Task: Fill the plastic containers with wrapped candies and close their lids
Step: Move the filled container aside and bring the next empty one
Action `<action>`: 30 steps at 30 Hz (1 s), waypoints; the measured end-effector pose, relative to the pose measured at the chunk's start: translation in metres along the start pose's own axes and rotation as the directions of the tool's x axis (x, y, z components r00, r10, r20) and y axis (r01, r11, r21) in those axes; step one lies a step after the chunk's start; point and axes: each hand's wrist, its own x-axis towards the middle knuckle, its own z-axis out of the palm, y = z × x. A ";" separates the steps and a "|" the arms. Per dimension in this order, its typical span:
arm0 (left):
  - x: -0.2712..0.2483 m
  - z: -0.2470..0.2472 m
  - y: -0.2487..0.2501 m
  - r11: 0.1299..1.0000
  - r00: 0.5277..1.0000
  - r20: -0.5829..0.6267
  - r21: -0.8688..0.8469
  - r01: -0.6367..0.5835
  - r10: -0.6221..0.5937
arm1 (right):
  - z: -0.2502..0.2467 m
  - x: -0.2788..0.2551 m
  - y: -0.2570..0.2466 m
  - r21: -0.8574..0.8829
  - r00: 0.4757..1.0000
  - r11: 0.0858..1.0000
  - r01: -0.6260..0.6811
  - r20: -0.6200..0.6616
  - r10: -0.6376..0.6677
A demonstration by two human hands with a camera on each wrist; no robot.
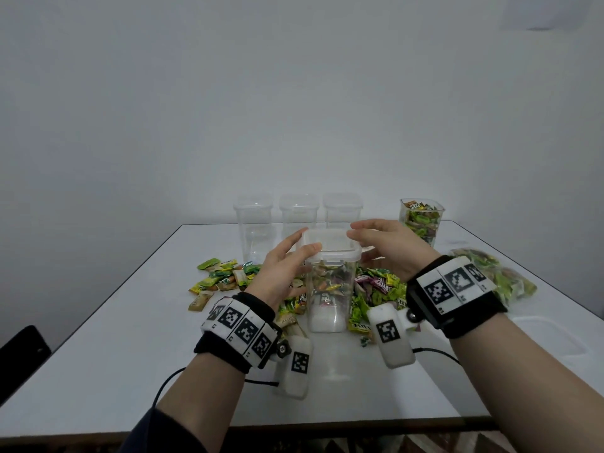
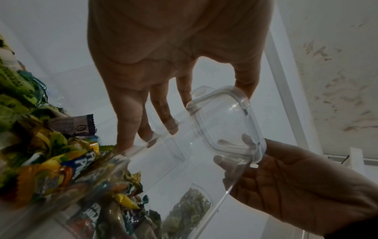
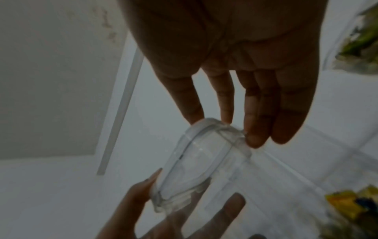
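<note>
Stood upright at the table's (image 1: 98, 322) middle, near its front: a clear container (image 1: 330, 289) loaded with wrapped candies (image 1: 327, 279), its clear lid (image 1: 330, 248) sitting on top. Flanked on both sides: left hand (image 1: 281, 273) against the lid's left edge, thumb laid over the near-left corner, fingers reaching along the far side; right hand (image 1: 389, 246) at the lid's right edge, fingers fairly straight, tips touching the rim. Confirmed from the wrist views, with fingertips (image 2: 243, 90) of the left hand on the lid's edge and right fingertips (image 3: 253, 139) against it too. Scattered around the container's base: loose candies (image 1: 222, 276). Lined up behind: three empty lidded containers (image 1: 299, 214). Parked at the far right: an open container full of candies (image 1: 421, 220), plus a plastic bag of candies (image 1: 500, 276) nearby.
</note>
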 end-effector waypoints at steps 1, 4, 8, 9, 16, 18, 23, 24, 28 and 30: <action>0.000 0.000 0.000 1.000 1.000 -0.001 -0.001 0.001 -0.001 | -0.001 0.000 -0.003 -0.044 1.000 0.999 0.011 0.010 -0.011; 0.000 0.000 -0.001 1.000 1.000 -0.001 0.002 0.005 -0.005 | -0.002 0.000 -0.009 -0.254 0.998 0.965 0.058 0.029 -0.052; 0.001 -0.001 -0.001 1.000 1.000 0.003 -0.001 0.009 -0.009 | -0.002 -0.002 -0.014 -0.522 0.977 0.840 0.147 0.211 -0.040; 0.001 0.000 -0.001 1.000 1.000 0.004 -0.004 0.011 -0.011 | -0.001 -0.002 -0.014 -0.537 0.969 0.829 0.156 0.245 -0.024; -0.002 0.003 0.001 0.999 1.000 0.017 -0.031 0.017 -0.016 | 0.001 0.000 -0.004 -0.314 0.962 0.943 0.113 0.272 -0.024; -0.002 0.003 0.002 0.999 1.000 0.015 -0.034 0.016 -0.016 | 0.001 0.000 -0.001 -0.295 0.966 0.949 0.117 0.254 -0.040; -0.006 0.005 0.006 0.999 1.000 -0.008 -0.049 0.018 -0.018 | 0.005 -0.002 0.005 -0.239 0.971 0.963 0.121 0.230 -0.065; -0.007 0.006 0.007 0.999 1.000 -0.015 -0.051 0.017 -0.018 | 0.006 -0.002 0.005 -0.193 0.973 0.976 0.104 0.225 -0.059; -0.014 0.012 0.007 0.999 0.997 -0.080 -0.031 -0.021 0.018 | 0.014 -0.003 0.004 -0.027 0.975 0.999 0.042 0.219 -0.036; -0.017 0.015 0.005 0.998 0.988 -0.145 -0.041 -0.056 0.050 | 0.015 -0.004 0.003 -0.014 0.982 0.999 0.035 0.186 -0.032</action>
